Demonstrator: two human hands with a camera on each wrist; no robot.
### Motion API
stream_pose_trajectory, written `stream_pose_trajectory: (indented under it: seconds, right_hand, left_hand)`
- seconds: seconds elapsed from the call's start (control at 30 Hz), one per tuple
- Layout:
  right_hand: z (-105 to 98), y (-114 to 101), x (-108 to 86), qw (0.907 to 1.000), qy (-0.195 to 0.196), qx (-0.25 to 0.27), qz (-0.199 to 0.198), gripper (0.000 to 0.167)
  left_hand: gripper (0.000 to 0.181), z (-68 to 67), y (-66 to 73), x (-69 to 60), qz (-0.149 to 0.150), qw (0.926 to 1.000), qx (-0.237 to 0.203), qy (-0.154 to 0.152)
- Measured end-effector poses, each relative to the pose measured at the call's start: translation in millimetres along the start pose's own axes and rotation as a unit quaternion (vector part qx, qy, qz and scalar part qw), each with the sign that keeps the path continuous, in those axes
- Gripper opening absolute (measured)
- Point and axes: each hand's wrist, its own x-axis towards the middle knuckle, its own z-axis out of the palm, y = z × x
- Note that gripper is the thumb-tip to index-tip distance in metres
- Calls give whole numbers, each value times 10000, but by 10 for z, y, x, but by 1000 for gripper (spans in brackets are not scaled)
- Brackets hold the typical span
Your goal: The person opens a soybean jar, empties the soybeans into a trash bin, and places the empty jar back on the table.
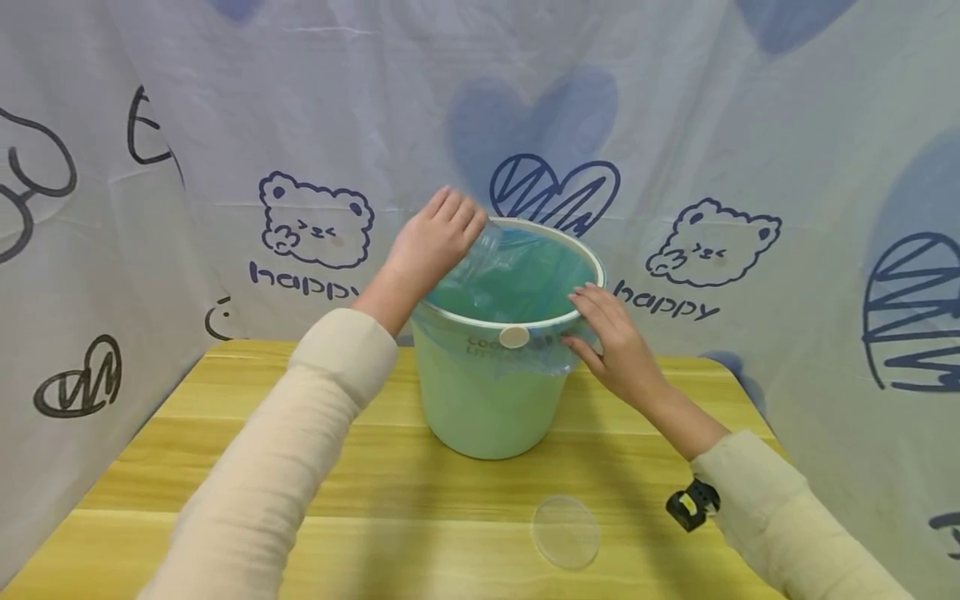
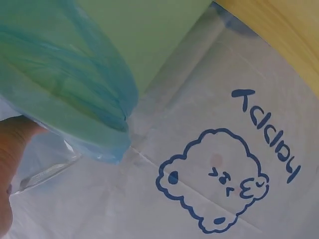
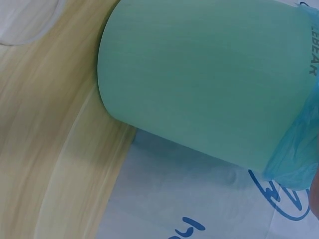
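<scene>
A pale green trash can (image 1: 487,408) with a white rim stands upright on the table, lined with a thin blue trash bag (image 1: 517,358) folded out over the edge. Above the rim's left side my left hand (image 1: 442,237) grips a clear plastic container (image 2: 47,157), which the fingers and the bag partly hide. In the left wrist view the thumb is close to the bagged rim. On the right, my right hand (image 1: 618,342) holds the rim, fingers on top and thumb lower against the bag outside. Only a sliver of that hand shows in the right wrist view.
A clear round lid (image 1: 566,532) lies flat on the wooden table (image 1: 360,483) in front of the can. Printed white cloth (image 1: 420,100) hangs close behind the can and on both sides. A dark watch-like strap (image 1: 693,504) sits at the right cuff.
</scene>
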Motion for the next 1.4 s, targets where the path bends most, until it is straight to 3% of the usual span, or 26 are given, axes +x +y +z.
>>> stream_pose_trajectory:
  seconds: [0.17,0.3,0.37,0.57,0.77,0.97,1.23,1.3,1.4]
  right_hand:
    - [-27,7,3,9999,-44,-13,-89,52]
    - [-51,14,15,9998,-93,-37,-199,55]
    - [-61,14,22,9996,-128,-40,-232,57]
    - [-85,-8,32,9996,-224,-19,-195,54]
    - [-116,-39,33,9994,-328,12,-106,55]
    - [-139,-85,28,9997,-221,-6,-37,66]
    - [-201,-162,-34,9997,-180,143,101,66]
    - [-222,-181,-63,9996,-185,160,168,67]
    - [-245,-202,-112,9995,-146,164,211,67]
  left_hand:
    - [68,1,-41,-25,-541,9909,-1198,-283]
    - [89,17,-78,-58,-1104,9718,-2052,-361]
    - [96,35,-97,-78,-1454,9547,-2578,-298]
    - [100,74,-136,-136,-2287,8926,-3872,-316]
    - [101,101,-151,-200,-2713,8498,-4515,-195]
    - [100,123,-158,-244,-3131,8069,-5002,284]
    - [98,112,-157,-353,-3718,7274,-5660,1114]
    - [98,113,-150,-393,-3772,7142,-5753,1290]
    - [97,141,-140,-458,-3823,7028,-5820,1458]
